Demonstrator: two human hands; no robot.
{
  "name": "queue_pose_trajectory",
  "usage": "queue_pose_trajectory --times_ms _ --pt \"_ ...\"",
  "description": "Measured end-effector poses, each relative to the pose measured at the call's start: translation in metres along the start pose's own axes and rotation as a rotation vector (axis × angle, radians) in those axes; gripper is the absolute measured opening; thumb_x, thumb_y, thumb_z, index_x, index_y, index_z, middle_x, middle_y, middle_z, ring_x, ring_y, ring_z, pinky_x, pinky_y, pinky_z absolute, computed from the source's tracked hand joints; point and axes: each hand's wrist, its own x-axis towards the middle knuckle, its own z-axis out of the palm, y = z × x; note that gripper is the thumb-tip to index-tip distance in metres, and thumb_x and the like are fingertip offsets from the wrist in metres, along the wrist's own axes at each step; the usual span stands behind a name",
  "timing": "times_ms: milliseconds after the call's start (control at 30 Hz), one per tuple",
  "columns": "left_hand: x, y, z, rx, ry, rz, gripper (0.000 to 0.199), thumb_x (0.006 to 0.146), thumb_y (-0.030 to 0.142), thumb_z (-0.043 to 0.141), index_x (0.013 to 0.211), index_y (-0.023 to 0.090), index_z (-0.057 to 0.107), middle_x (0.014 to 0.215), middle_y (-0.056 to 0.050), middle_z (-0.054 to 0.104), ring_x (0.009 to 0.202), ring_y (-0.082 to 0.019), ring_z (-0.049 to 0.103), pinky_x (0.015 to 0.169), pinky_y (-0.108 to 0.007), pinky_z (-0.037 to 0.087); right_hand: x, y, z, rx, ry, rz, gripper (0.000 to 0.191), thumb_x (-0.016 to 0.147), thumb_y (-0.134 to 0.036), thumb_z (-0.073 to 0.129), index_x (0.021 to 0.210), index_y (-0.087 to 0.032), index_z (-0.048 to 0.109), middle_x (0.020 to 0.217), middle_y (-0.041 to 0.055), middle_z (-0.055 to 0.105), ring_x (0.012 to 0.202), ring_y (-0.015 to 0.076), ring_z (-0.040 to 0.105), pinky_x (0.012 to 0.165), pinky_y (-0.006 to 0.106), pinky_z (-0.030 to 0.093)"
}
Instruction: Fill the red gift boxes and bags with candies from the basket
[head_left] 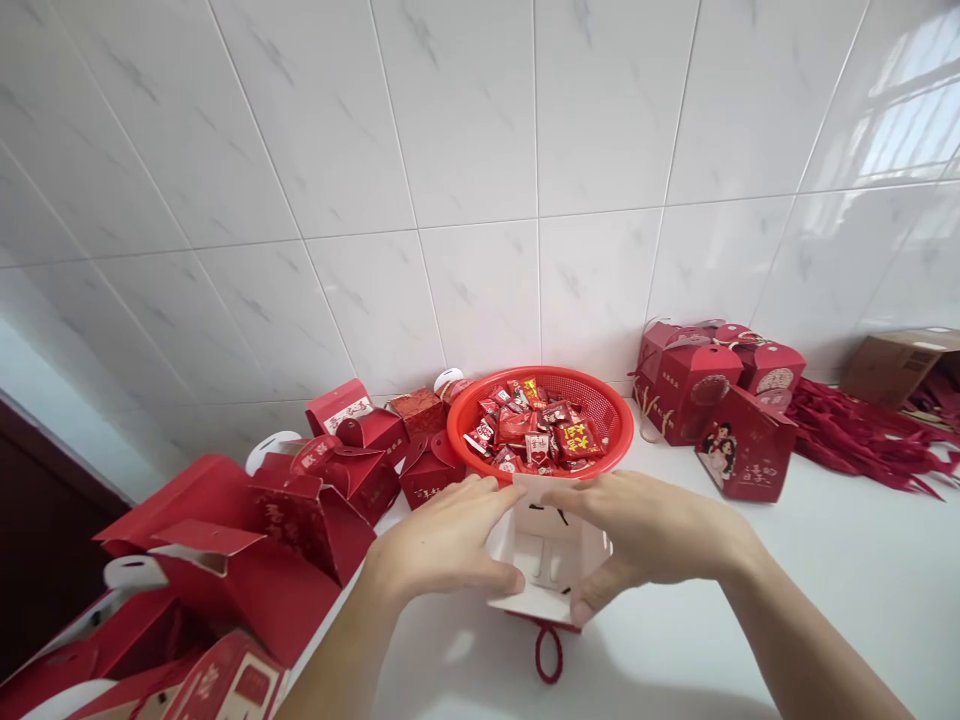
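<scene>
An open box (541, 560) with a white inside stands on the white table, a dark red cord loop (549, 655) hanging from its near side. My left hand (450, 540) grips the box's left side, thumb on the near flap. On the right side my right hand (645, 535) holds it too, its thumb at the near right corner. Just behind the box sits a red plastic basket (616, 408) with many red wrapped candies (536, 430). No candy shows inside the box.
Several red boxes (247, 570) crowd the left side. More red boxes (686, 385) stand at the back right, near dark red ribbons (855, 430) and a brown carton (892, 365). A tiled wall (480, 150) rises behind the table (847, 570).
</scene>
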Motion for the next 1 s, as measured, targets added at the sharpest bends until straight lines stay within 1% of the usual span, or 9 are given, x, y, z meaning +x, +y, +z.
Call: queue_pose_trajectory --times_ms 200,300,433,567,633,700,800,900,1000 --pt "0.008 0.006 0.014 0.046 -0.051 -0.025 0.096 0.064 0.055 0.075 0.149 0.024 0.043 0.123 -0.012 0.060 0.118 -0.037 0.056 0.091 -0.041 0.048 0.012 0.003 0.002 -0.060 -0.119 0.150 0.065 0.068 -0.059 0.077 0.118 -0.020 0.062 0.097 0.0091 0.068 0.087 0.0285 0.063 0.065 0.031 0.043" --pt "0.010 0.008 0.017 0.063 -0.065 -0.031 0.095 0.063 0.056 0.076 0.146 0.022 0.047 0.121 -0.013 0.062 0.116 -0.039 0.057 0.091 -0.042 0.048 0.017 0.005 0.004 -0.096 -0.124 0.119 0.067 0.067 -0.058 0.077 0.119 -0.020 0.061 0.096 0.0089 0.067 0.086 0.0291 0.063 0.063 0.031 0.041" --pt "0.011 0.012 0.018 0.085 -0.066 -0.026 0.087 0.063 0.059 0.076 0.139 0.022 0.053 0.118 -0.014 0.063 0.110 -0.039 0.060 0.086 -0.042 0.048 0.020 0.019 -0.005 -0.019 -0.090 0.025 0.056 0.075 -0.053 0.073 0.118 -0.019 0.063 0.093 0.0084 0.069 0.085 0.0271 0.064 0.064 0.031 0.043" --pt "0.009 0.018 0.022 0.076 -0.056 -0.011 0.064 0.066 0.061 0.074 0.117 0.023 0.066 0.117 -0.013 0.065 0.109 -0.040 0.060 0.084 -0.042 0.048 0.038 0.053 -0.012 0.315 0.099 -0.132 0.039 0.087 -0.049 0.062 0.112 -0.019 0.067 0.097 0.0062 0.072 0.084 0.0202 0.066 0.071 0.029 0.047" --pt "0.008 0.019 0.021 0.076 -0.052 0.005 0.059 0.068 0.061 0.073 0.113 0.024 0.068 0.116 -0.012 0.066 0.110 -0.039 0.059 0.086 -0.042 0.047 0.055 0.070 -0.006 0.395 0.265 -0.099 0.031 0.091 -0.044 0.057 0.101 -0.016 0.069 0.098 0.0070 0.072 0.083 0.0190 0.065 0.072 0.028 0.048" --pt "0.005 0.017 0.016 0.071 -0.037 0.039 0.058 0.073 0.061 0.069 0.119 0.026 0.067 0.111 -0.010 0.068 0.107 -0.036 0.061 0.087 -0.040 0.046 0.073 0.083 0.003 0.374 0.359 -0.008 0.024 0.090 -0.035 0.057 0.092 -0.014 0.069 0.095 0.0079 0.072 0.082 0.0191 0.064 0.072 0.029 0.047" --pt "0.001 0.012 0.004 0.014 -0.004 0.119 0.052 0.085 0.060 0.060 0.126 0.030 0.065 0.103 -0.005 0.071 0.102 -0.029 0.063 0.088 -0.036 0.045 0.093 0.093 0.014 0.284 0.262 0.053 0.022 0.086 -0.032 0.062 0.095 -0.013 0.071 0.096 0.0086 0.072 0.086 0.0207 0.064 0.076 0.029 0.047" --pt "0.003 0.004 -0.007 -0.095 0.077 0.193 0.040 0.091 0.052 0.053 0.116 0.026 0.070 0.105 -0.004 0.073 0.096 -0.023 0.064 0.085 -0.031 0.047 0.101 0.094 0.014 0.211 0.036 0.091 0.031 0.083 -0.034 0.066 0.108 -0.017 0.072 0.108 0.0087 0.072 0.098 0.0240 0.065 0.082 0.031 0.047" --pt "0.019 -0.006 -0.012 -0.177 0.215 0.204 0.037 0.094 0.047 0.049 0.110 0.024 0.072 0.109 -0.004 0.073 0.096 -0.022 0.064 0.084 -0.030 0.048 0.104 0.093 0.010 0.164 -0.155 0.161 0.035 0.079 -0.034 0.068 0.112 -0.024 0.073 0.116 0.0052 0.071 0.107 0.0269 0.063 0.086 0.033 0.047"
